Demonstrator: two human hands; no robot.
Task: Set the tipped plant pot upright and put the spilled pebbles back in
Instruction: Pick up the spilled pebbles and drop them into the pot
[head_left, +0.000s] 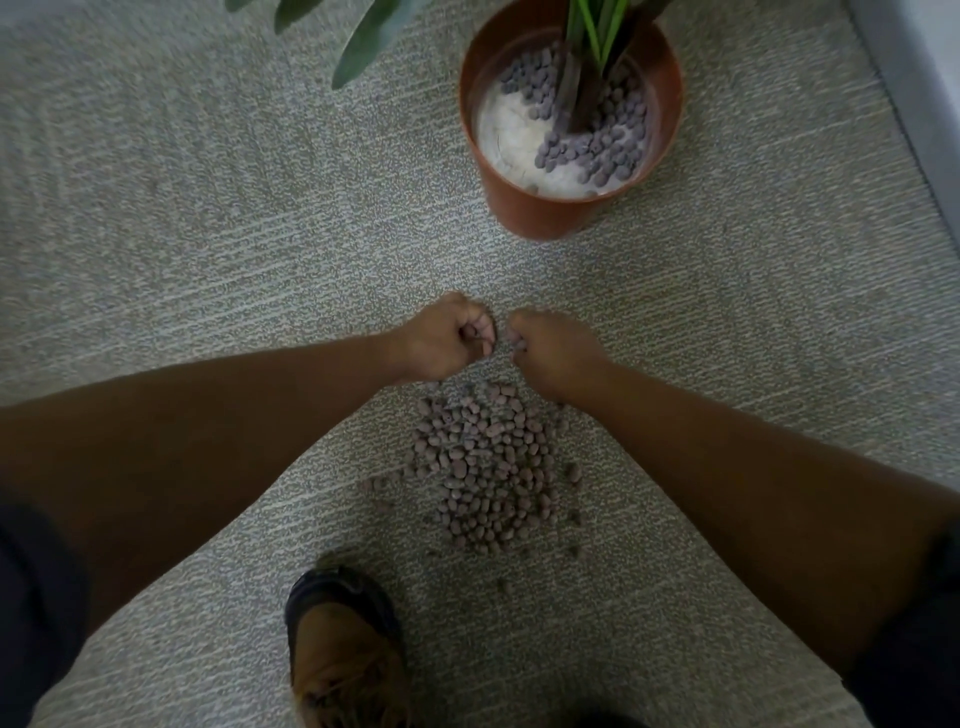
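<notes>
The brown plant pot (540, 213) stands upright on the carpet at the upper right. Grey-brown pebbles (597, 140) cover part of the white filling inside it, around the green plant stems (592, 31). A heap of spilled pebbles (488, 467) lies on the carpet in the middle. Just beyond the heap my left hand (441, 338) and my right hand (550, 348) are side by side, both with fingers curled tight. A few pebbles show between the curled fingers of each hand.
My foot in a sandal (343, 649) is planted on the carpet at the bottom, just left of the heap. Green leaves (363, 41) hang over the upper left. A pale wall edge (919, 104) runs down the right side.
</notes>
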